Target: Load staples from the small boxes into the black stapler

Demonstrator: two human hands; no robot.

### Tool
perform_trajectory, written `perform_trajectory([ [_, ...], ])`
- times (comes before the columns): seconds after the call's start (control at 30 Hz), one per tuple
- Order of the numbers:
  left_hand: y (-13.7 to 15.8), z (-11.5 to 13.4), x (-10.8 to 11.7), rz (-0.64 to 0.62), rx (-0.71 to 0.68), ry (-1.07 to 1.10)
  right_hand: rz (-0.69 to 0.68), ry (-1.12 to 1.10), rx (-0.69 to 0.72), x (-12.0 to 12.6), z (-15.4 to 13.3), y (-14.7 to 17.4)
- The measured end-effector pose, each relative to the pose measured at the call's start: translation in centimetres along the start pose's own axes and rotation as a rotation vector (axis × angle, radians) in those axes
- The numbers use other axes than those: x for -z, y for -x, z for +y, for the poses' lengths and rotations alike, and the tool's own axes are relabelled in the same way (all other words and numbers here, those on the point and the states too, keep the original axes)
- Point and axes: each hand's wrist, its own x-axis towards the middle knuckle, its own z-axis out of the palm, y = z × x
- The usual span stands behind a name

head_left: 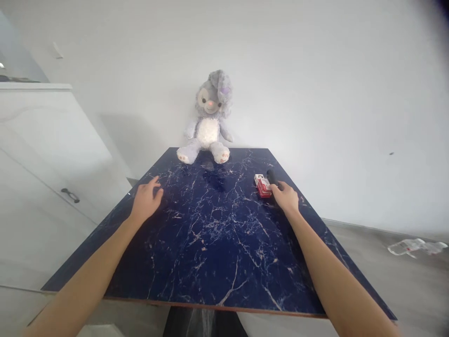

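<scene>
My left hand is open over the left side of the table, its thumb and fingers apart and nothing in it. On the right side, my right hand is closed around a black, rounded, stick-like object, whose far end sticks out past the fingers. Its kind I cannot make out. Small red-and-white boxes lie right beside it, against my thumb side. They look like a short stack, and the hand partly hides their near right corner.
A grey plush rabbit sits at the far edge of the dark blue marbled table, against the white wall. A white cabinet with a dark handle stands at the left. Clear plastic items lie on the floor at the right.
</scene>
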Motion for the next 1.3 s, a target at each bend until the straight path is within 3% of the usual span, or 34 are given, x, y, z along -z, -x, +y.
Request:
perform_trajectory([
  [0.07, -0.3, -1.5, 0.4, 0.025, 0.175, 0.064, -0.057, -0.052, 0.047, -1.1, -1.6, 1.0],
  [0.13, -0.4, -1.8, 0.2, 0.018, 0.246, 0.131, -0.120, -0.102, 0.123, -2.6, -4.0, 2.4],
  [0.37, 0.4, 1.1, -0.8, -0.218, 0.084, 0.234, -0.253, -0.252, 0.297, -10.7, -15.8, 9.5],
  [0.5, 0.4, 1.0, -0.1, -0.175, 0.216, 0.272, -0.346, -0.290, 0.371, -15.7, -22.6, 13.6],
  [0.6, 0.1, 0.0, 0.5, -0.108, 0.306, 0.269, -0.369, -0.328, 0.493, -18.0, -25.5, 14.6],
  [0.7, -0.2, -1.0, 0.7, -0.159, 0.348, 0.235, -0.313, -0.313, 0.667, -19.0, -25.9, 13.2],
  [0.8, -0.4, -1.4, 0.9, -0.201, 0.301, 0.193, -0.366, -0.203, 0.805, -19.4, -24.9, 11.0],
  [0.93, -0.4, -1.1, 1.0, -0.193, 0.259, 0.174, -0.455, -0.168, 0.832, -19.7, -24.0, 9.9],
  [1.17, 0.2, -1.2, 0.6, -0.174, 0.341, 0.289, -0.444, -0.201, 0.810, -19.7, -24.1, 10.1],
  [1.3, -1.2, -1.8, -0.6, -0.094, 0.415, 0.423, -0.401, -0.157, 0.846, -19.9, -24.0, 10.0],
])
